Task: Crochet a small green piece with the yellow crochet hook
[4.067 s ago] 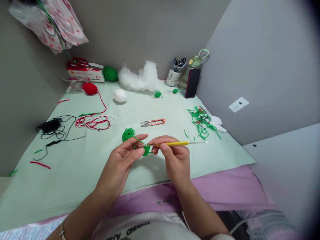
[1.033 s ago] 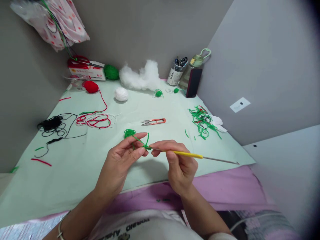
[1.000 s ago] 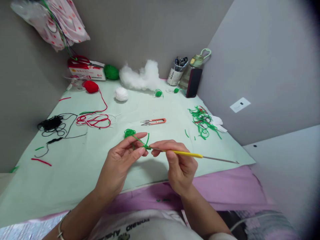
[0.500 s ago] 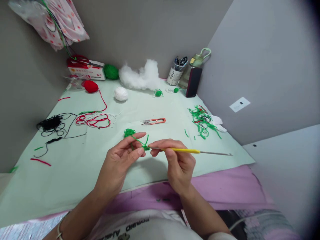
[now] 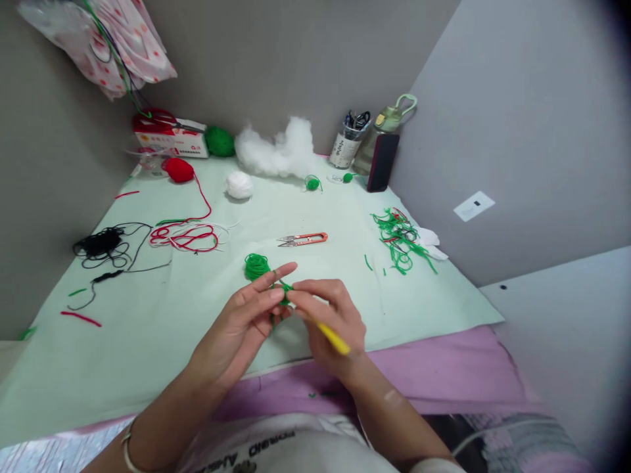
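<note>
at the back right of a desk point(image 5: 123, 368) covered in pale green, a clear cup point(image 5: 342, 150) with a printed label holds a bunch of dark pens or tools, upright. just beside it stands a green lidded bottle point(image 5: 388, 119), with a dark phone point(image 5: 383, 163) propped in front; what the bottle holds cannot be told. at the back left, a red and white box point(image 5: 172, 142) carries red-handled scissors point(image 5: 156, 120) on top; its inside is out of sight. a spotted plastic bag point(image 5: 135, 49) hangs above.

near the front, two bare hands meet. the left hand point(image 5: 241, 322) has a narrow grip, thumb and fingers pinching a small green yarn piece point(image 5: 286, 295), with the forefinger stretched out and green yarn crossing it. the right hand point(image 5: 338, 326) has a closed grip around a yellow-handled hook point(image 5: 334, 338), slanting down toward the wrist, its far end blurred; the thumb and forefinger tips touch the green piece too.

so the green yarn piece lies between the two sets of fingertips, partly hidden by them. just behind the left fingers, a green yarn bundle point(image 5: 256, 266) rests on the desk, and orange thread snips point(image 5: 303, 239) lie farther back.
</note>
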Tool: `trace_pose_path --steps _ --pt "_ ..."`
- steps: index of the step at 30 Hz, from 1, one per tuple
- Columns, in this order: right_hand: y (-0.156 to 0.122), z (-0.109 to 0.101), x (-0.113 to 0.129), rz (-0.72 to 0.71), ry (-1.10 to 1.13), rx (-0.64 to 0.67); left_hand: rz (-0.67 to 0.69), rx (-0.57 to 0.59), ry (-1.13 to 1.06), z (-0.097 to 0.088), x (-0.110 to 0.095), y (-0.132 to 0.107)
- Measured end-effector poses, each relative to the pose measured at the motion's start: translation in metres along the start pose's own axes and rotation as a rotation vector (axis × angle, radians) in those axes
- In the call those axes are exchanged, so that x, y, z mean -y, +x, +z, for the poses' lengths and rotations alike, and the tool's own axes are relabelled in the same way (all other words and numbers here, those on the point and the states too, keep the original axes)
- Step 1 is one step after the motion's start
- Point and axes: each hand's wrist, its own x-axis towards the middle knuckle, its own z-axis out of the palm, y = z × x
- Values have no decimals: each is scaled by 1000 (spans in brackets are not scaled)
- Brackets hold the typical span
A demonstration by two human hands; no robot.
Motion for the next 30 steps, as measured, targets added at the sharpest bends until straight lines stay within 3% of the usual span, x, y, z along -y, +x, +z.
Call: trace_pose_path --steps 3,5,8,11,15,17,20,22,25,30 --pt "9 -1 0 300 370 -119 65 -31 43 -3 -3 1" --pt "15 0 1 420 512 -141 121 -37 110 -3 -2 0" --pt "18 3 2 405 525 -102 187 -48 196 -1 3 -3" --pt "12 5 2 294 357 -45 240 -92 196 2 8 -2" --pt "4 1 -1 83 40 21 98 -21 33 4 9 4" --pt "6 -1 -2 146 104 -43 14 -1 -23 2 6 6" --pt "14 -2 -2 372 409 -156 40 -30 -9 -1 2 6" --pt "18 0 -2 450 547 -133 90 -20 53 -1 3 4" --pt "18 3 -2 473 566 -77 154 -36 132 0 6 2" --pt "15 3 -7 594 682 -96 186 -86 214 -2 7 0"
